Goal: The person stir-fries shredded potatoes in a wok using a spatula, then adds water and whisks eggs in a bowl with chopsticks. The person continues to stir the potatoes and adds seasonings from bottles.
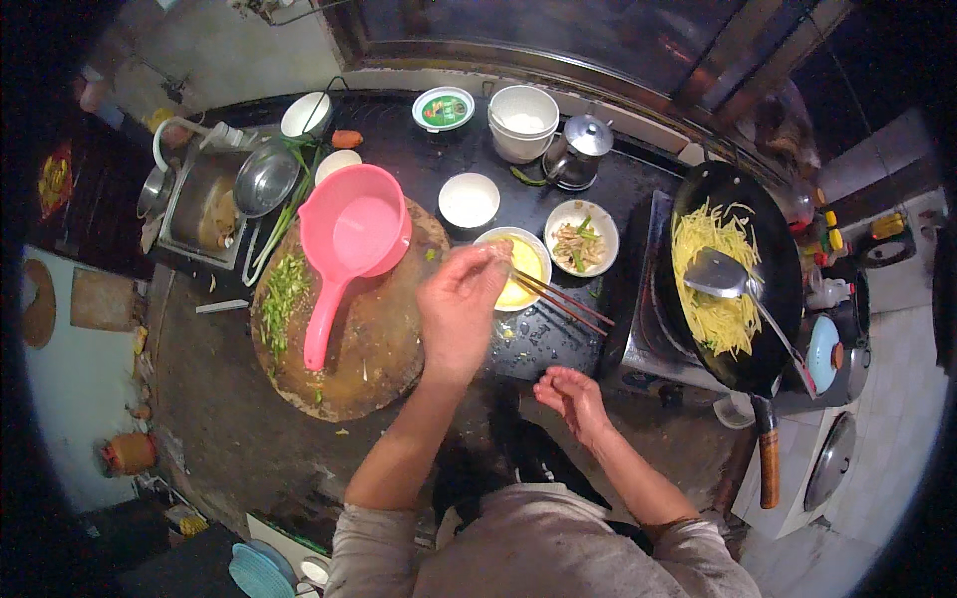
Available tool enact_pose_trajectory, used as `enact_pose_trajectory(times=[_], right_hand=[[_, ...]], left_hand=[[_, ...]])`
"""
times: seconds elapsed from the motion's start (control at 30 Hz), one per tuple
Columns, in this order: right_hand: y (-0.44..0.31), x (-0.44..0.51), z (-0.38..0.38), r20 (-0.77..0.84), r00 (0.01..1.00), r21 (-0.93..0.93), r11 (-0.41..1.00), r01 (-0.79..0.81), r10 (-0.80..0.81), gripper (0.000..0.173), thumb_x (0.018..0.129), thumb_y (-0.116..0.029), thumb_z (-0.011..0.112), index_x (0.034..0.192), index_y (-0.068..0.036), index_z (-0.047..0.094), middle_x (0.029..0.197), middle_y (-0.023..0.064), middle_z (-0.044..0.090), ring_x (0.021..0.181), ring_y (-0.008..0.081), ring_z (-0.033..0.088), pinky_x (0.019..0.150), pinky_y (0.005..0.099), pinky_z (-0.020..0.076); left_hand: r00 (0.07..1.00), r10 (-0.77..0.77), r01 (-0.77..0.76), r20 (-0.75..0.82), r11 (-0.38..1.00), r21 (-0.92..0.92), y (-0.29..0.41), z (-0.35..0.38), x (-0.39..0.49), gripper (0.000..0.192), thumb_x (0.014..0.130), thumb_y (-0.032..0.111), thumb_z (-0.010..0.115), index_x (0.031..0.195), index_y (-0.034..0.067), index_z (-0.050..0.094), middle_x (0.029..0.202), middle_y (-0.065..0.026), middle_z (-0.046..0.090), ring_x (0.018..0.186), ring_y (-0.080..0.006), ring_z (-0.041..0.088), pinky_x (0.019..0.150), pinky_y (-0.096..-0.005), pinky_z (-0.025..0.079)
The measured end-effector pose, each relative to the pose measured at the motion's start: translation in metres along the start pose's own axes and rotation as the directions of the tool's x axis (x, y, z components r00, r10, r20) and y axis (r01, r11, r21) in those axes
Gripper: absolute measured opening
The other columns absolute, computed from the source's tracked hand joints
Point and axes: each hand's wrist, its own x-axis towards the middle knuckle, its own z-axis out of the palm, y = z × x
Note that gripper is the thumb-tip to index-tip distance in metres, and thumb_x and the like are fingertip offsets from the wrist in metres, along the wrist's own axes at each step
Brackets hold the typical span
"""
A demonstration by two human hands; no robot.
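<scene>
My left hand (460,303) is raised over the left rim of a white bowl (549,273) of yellow beaten egg (529,260). Its fingertips are pinched together; whether something small is between them I cannot tell. A pair of brown chopsticks (564,300) leans in the egg bowl and sticks out to the right. My right hand (574,404) hovers before the counter's front edge, fingers loosely curled and apart, holding nothing. Left of my left hand, a pink plastic ladle (362,224) lies on a round wooden chopping board (374,359) beside chopped greens (284,299).
At right, a wok (777,299) on the stove holds yellow shreds (718,321) and a metal spatula (716,273). Behind the egg stand a bowl of cut food (582,245), a white bowl (469,200), stacked bowls (523,123) and a metal pot (587,138). A sink (198,247) lies left.
</scene>
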Motion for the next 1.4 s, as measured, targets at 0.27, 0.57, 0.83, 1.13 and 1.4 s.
enact_pose_trajectory(times=[0.27,0.57,0.83,1.13,1.4], right_hand=[[-0.028,0.055,0.021,-0.101,0.939,0.273,0.899,0.343,-0.327,0.049,0.087,-0.006,0.067,0.130,-0.009,0.044,0.109,0.0097,0.059,0.096,0.0239,0.063,0.088,0.0400,0.0539],[-0.072,0.039,0.036,0.221,0.697,-0.545,0.506,0.668,-0.683,0.018,0.097,-0.015,0.058,0.103,0.000,0.066,0.101,0.0063,0.060,0.084,0.0146,0.064,0.076,0.0298,0.0553],[-0.104,0.037,0.050,0.232,0.618,-0.456,0.478,0.751,-0.751,0.024,0.098,-0.019,0.058,0.106,0.002,0.067,0.096,0.0052,0.064,0.083,0.0136,0.066,0.076,0.0265,0.0518],[-0.093,0.041,0.038,0.031,0.747,-0.118,0.740,0.662,-0.664,0.028,0.094,-0.020,0.064,0.110,0.003,0.064,0.087,0.0089,0.067,0.077,0.0164,0.066,0.075,0.0297,0.0545],[-0.093,0.051,0.036,-0.050,0.811,-0.170,0.805,0.568,-0.583,0.029,0.095,-0.021,0.063,0.111,0.003,0.063,0.095,0.0114,0.067,0.079,0.0206,0.069,0.075,0.0335,0.0591]], left_hand=[[0.945,0.163,-0.314,0.282,0.688,0.655,-0.051,-0.011,0.008,0.024,0.090,0.009,0.059,0.108,-0.002,0.067,0.121,-0.0193,0.064,0.125,-0.0377,0.052,0.106,-0.0409,0.041],[0.815,-0.576,0.433,-0.059,0.674,-0.598,-0.044,-0.057,-0.023,0.058,0.104,0.038,0.030,0.138,-0.008,0.038,0.141,-0.0270,0.044,0.133,-0.0366,0.044,0.110,-0.0490,0.037],[0.877,-0.480,0.428,-0.017,0.798,-0.424,-0.039,-0.079,-0.039,0.070,0.102,0.051,0.027,0.139,-0.007,0.039,0.143,-0.0252,0.044,0.136,-0.0345,0.040,0.112,-0.0457,0.033],[0.913,-0.378,0.371,-0.151,0.926,-0.070,-0.039,-0.108,-0.036,0.063,0.104,0.047,0.030,0.130,-0.007,0.050,0.130,-0.0239,0.057,0.125,-0.0312,0.054,0.106,-0.0393,0.040],[0.916,-0.371,0.383,-0.151,0.922,0.060,-0.036,-0.122,-0.022,0.060,0.104,0.045,0.034,0.128,-0.007,0.053,0.126,-0.0237,0.059,0.120,-0.0301,0.057,0.104,-0.0393,0.041]])
